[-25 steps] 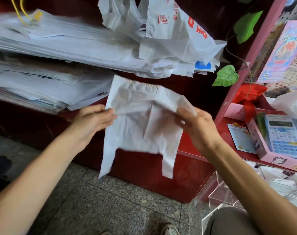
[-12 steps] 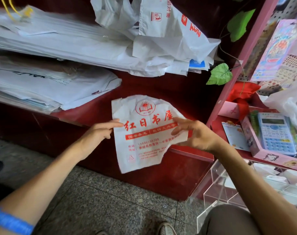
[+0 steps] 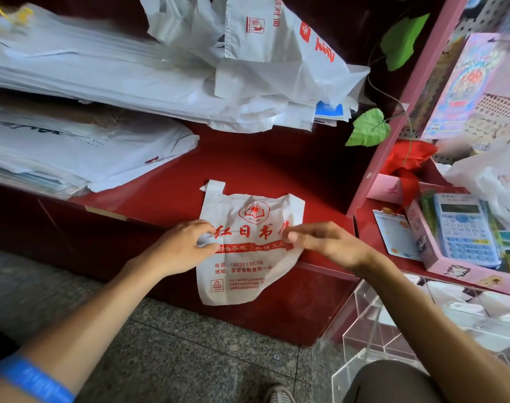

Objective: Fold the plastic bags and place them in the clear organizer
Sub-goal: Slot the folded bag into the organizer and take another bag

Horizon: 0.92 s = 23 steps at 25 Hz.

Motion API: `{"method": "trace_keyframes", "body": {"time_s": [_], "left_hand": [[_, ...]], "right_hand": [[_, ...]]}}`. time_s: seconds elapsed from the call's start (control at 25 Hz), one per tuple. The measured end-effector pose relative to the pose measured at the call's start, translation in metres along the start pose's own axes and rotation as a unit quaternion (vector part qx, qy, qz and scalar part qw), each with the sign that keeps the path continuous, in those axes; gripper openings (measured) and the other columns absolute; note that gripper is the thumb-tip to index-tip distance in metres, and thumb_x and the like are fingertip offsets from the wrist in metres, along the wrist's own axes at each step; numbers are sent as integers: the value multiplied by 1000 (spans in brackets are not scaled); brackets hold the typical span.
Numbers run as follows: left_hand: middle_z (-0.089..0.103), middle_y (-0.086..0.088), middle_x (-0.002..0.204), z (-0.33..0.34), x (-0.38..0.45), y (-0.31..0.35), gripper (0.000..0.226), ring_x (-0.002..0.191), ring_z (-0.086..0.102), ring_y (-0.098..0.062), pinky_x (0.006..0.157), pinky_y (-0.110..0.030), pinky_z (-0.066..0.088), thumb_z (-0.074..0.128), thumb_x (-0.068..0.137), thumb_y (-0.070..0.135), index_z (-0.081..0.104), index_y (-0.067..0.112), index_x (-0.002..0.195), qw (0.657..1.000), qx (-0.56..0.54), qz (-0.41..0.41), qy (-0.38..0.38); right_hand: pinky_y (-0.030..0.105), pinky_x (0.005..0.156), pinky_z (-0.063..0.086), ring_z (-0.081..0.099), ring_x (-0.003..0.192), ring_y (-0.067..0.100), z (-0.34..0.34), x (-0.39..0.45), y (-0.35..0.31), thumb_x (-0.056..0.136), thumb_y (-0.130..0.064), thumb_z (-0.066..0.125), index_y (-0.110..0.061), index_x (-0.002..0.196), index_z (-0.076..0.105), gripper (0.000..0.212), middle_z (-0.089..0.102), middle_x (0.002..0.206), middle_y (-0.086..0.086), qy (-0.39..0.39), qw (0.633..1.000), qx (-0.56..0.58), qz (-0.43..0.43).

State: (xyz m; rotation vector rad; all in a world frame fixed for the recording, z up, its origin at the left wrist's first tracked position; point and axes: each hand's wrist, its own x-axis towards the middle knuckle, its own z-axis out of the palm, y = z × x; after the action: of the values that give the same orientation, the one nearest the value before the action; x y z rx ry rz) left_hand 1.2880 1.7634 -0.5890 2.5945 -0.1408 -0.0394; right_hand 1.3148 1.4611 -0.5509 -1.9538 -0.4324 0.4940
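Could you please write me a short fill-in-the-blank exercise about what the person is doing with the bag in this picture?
1. The white plastic bag is printed in ____ ink.
2. The bag's upper part lies on the red shelf, and its lower part hangs over the shelf's ____ edge.
3. The left hand and the right hand each pinch one ____ of the bag.
4. The clear organizer stands at the lower ____ of the view.

Missing words: red; front; side; right
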Motion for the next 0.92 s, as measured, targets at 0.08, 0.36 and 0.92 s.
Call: {"method": "trace_keyframes", "body": {"time_s": [0.08, 0.36, 0.92], "left_hand": [[51, 14, 132, 0, 4, -1, 40, 124, 49, -8, 100, -26, 39, 59, 94, 39, 59, 22, 131, 1000, 23, 9, -7], [51, 13, 106, 7, 24, -4, 20, 98, 56, -7, 84, -32, 50, 59, 93, 44, 69, 29, 103, 999, 33, 27, 30], [61, 16, 96, -5, 43, -17, 10, 87, 60, -1, 77, -27, 50, 82, 74, 27, 73, 31, 76, 997, -30, 37, 53]], "right_hand": [[33, 86, 55, 68, 108, 19, -1, 8, 5, 86, -41, 72, -20, 128, 60, 48, 70, 119, 3, 141, 977, 159, 5], [36, 65, 57, 70, 79, 26, -4, 43, 2, 95, -28, 55, -5, 110, 62, 28, 71, 96, 15, 164, 884, 410, 151], [37, 103, 46, 49, 128, 23, -2, 73, 13, 86, -9, 62, -14, 133, 56, 48, 45, 144, 5, 430, 893, -132, -26]]}}
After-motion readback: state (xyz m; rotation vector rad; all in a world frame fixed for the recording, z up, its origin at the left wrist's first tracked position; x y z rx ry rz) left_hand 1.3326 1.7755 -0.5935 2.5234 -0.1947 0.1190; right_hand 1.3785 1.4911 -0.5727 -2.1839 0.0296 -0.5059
